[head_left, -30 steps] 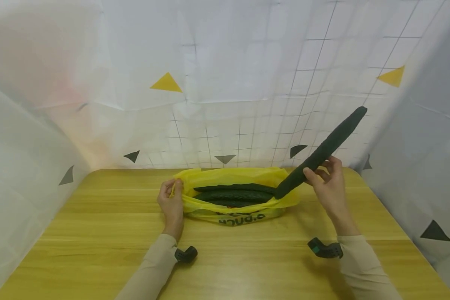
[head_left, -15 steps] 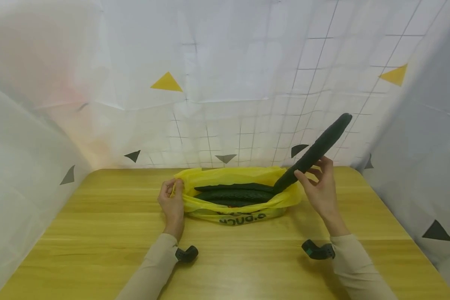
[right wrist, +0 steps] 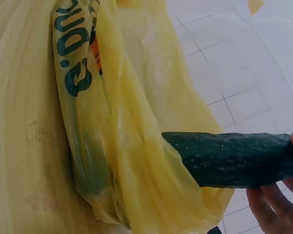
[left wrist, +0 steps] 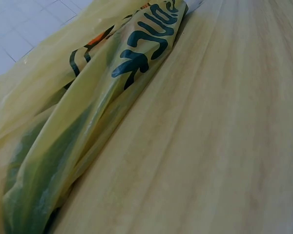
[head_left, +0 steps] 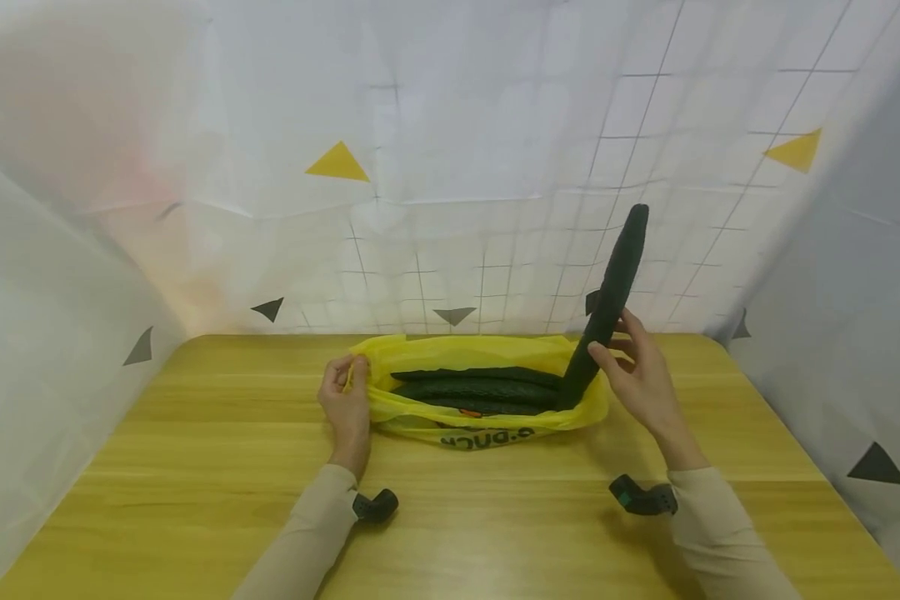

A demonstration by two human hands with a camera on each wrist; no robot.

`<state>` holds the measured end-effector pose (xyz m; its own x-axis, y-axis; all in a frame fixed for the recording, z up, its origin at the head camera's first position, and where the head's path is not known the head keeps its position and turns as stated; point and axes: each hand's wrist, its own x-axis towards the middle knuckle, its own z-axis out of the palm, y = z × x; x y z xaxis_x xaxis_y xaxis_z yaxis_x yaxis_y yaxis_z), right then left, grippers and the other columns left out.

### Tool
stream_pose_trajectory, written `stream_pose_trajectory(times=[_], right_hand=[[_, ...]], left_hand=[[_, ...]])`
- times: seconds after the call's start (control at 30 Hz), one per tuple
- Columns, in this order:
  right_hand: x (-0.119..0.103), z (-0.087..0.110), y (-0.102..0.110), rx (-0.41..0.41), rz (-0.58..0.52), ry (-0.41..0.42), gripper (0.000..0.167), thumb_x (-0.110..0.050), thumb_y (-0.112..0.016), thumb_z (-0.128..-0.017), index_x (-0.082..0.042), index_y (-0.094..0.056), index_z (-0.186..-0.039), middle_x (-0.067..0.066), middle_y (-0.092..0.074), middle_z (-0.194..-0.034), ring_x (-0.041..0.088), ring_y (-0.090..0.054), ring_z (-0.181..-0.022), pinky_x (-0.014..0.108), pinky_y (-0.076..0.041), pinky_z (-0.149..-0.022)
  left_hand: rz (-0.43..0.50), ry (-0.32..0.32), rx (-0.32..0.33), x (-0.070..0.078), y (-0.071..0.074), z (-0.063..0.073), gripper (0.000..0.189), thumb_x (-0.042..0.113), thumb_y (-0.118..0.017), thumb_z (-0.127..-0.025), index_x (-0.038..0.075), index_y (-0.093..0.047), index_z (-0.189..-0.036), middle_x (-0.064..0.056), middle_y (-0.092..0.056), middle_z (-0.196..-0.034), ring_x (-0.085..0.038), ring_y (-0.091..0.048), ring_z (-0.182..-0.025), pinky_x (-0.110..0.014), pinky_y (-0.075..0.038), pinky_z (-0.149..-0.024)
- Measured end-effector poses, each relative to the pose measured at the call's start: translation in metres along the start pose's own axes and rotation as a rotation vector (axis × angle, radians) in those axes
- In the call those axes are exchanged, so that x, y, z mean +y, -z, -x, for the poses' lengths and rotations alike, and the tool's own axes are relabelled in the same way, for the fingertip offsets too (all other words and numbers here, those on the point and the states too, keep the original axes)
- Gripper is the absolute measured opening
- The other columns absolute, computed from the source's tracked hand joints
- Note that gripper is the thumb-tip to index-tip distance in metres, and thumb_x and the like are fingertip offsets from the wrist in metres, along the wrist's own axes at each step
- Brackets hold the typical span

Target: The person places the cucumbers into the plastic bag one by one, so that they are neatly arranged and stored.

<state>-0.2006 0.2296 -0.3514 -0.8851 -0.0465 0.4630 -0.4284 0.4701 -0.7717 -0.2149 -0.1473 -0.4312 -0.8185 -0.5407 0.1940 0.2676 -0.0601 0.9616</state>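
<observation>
A yellow plastic bag (head_left: 487, 353) with dark printed letters lies on the table, its mouth facing up. Several dark green cucumbers (head_left: 472, 388) lie side by side inside it. My left hand (head_left: 347, 408) pinches the bag's left rim. With thumb and fingers, my right hand (head_left: 641, 379) grips another cucumber (head_left: 615, 287) near its middle; it stands steeply tilted, lower end inside the right part of the bag's mouth. In the right wrist view that cucumber (right wrist: 234, 158) passes behind the bag's near edge, which hides its end. The left wrist view shows the bag's printed side (left wrist: 97, 97), no fingers.
The wooden table (head_left: 450, 525) extends in front of the bag and to both sides. White sheeting (head_left: 450, 167) with grid lines and triangle marks rises behind it and along both sides. A black wrist camera sits on each sleeve.
My right hand has moved left, and its cucumber has swung more upright, its lower end going down into the bag's right side. The left hand keeps its hold on the rim.
</observation>
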Motion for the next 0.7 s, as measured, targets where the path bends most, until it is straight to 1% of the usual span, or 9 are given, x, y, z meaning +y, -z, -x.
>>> stream_pose_trajectory(times=[0.13, 0.2, 0.27, 0.37, 0.47, 0.57, 0.6, 0.63, 0.7], right_hand=[[-0.003, -0.002, -0.002, -0.066, 0.033, 0.019, 0.066, -0.019, -0.059, -0.094, -0.027, -0.024, -0.15, 0.013, -0.047, -0.137, 0.019, -0.056, -0.111, 0.006, -0.042, -0.084], [-0.006, -0.003, -0.003, -0.083, 0.039, 0.047, 0.068, -0.016, -0.059, -0.094, -0.024, -0.022, -0.151, 0.015, -0.045, -0.139, 0.029, -0.055, -0.113, 0.006, -0.041, -0.086], [-0.009, -0.004, -0.005, -0.095, 0.04, 0.086, 0.069, -0.01, -0.058, -0.093, -0.021, -0.022, -0.151, 0.017, -0.044, -0.139, 0.035, -0.053, -0.113, 0.006, -0.041, -0.086], [-0.017, -0.005, -0.007, -0.095, 0.062, 0.137, 0.07, -0.003, -0.059, -0.091, -0.019, -0.026, -0.15, 0.017, -0.047, -0.135, 0.036, -0.054, -0.112, 0.009, -0.043, -0.088], [-0.027, -0.003, -0.009, -0.086, 0.083, 0.19, 0.069, 0.003, -0.06, -0.089, -0.013, -0.03, -0.149, 0.02, -0.052, -0.127, 0.038, -0.055, -0.111, 0.026, -0.051, -0.09], [-0.028, -0.002, -0.011, -0.077, 0.106, 0.243, 0.068, 0.007, -0.062, -0.085, -0.005, -0.034, -0.146, 0.022, -0.053, -0.124, 0.037, -0.055, -0.109, 0.044, -0.05, -0.087], [-0.026, -0.002, -0.012, -0.075, 0.111, 0.26, 0.068, 0.008, -0.063, -0.084, -0.004, -0.035, -0.145, 0.021, -0.053, -0.124, 0.036, -0.055, -0.109, 0.046, -0.049, -0.086], [-0.022, -0.003, -0.014, -0.073, 0.117, 0.267, 0.069, 0.008, -0.064, -0.083, -0.004, -0.036, -0.145, 0.02, -0.054, -0.124, 0.033, -0.056, -0.109, 0.045, -0.05, -0.086], [-0.017, -0.003, -0.015, -0.073, 0.121, 0.287, 0.07, 0.008, -0.066, -0.082, -0.006, -0.037, -0.144, 0.017, -0.055, -0.125, 0.027, -0.056, -0.107, 0.037, -0.052, -0.086]], left_hand=[[0.007, -0.005, 0.003, -0.002, -0.001, -0.001, 0.037, 0.043, -0.068, -0.083, 0.011, -0.064, -0.1, -0.002, -0.068, -0.098, -0.014, -0.063, -0.093, -0.019, -0.051, -0.077], [0.009, -0.003, 0.005, -0.002, -0.001, -0.002, 0.036, 0.043, -0.068, -0.083, 0.011, -0.064, -0.1, -0.001, -0.068, -0.098, -0.014, -0.063, -0.092, -0.019, -0.051, -0.077], [0.016, 0.002, -0.002, -0.002, 0.0, -0.002, 0.036, 0.042, -0.068, -0.083, 0.011, -0.064, -0.101, 0.0, -0.068, -0.098, -0.013, -0.063, -0.093, -0.019, -0.051, -0.078], [0.018, 0.016, -0.014, 0.001, 0.0, -0.001, 0.036, 0.04, -0.067, -0.085, 0.009, -0.063, -0.103, 0.001, -0.067, -0.098, -0.012, -0.063, -0.094, -0.018, -0.05, -0.078], [0.026, 0.022, -0.03, 0.006, 0.0, 0.0, 0.033, 0.034, -0.066, -0.087, 0.006, -0.063, -0.105, 0.002, -0.067, -0.097, -0.012, -0.062, -0.094, -0.018, -0.05, -0.079], [0.017, 0.02, -0.041, 0.015, 0.0, 0.004, 0.032, 0.029, -0.065, -0.089, 0.002, -0.061, -0.106, 0.004, -0.066, -0.096, -0.01, -0.062, -0.093, -0.017, -0.05, -0.079], [0.013, 0.019, -0.042, 0.018, 0.0, 0.005, 0.031, 0.028, -0.065, -0.09, 0.001, -0.061, -0.106, 0.004, -0.066, -0.096, -0.01, -0.062, -0.093, -0.017, -0.05, -0.078], [0.007, 0.017, -0.044, 0.021, 0.0, 0.006, 0.031, 0.027, -0.064, -0.09, 0.001, -0.061, -0.106, 0.005, -0.066, -0.095, -0.009, -0.062, -0.092, -0.017, -0.05, -0.078], [0.008, 0.017, -0.043, 0.02, 0.0, 0.006, 0.032, 0.028, -0.065, -0.09, 0.001, -0.061, -0.106, 0.005, -0.066, -0.096, -0.009, -0.062, -0.092, -0.016, -0.049, -0.079]])
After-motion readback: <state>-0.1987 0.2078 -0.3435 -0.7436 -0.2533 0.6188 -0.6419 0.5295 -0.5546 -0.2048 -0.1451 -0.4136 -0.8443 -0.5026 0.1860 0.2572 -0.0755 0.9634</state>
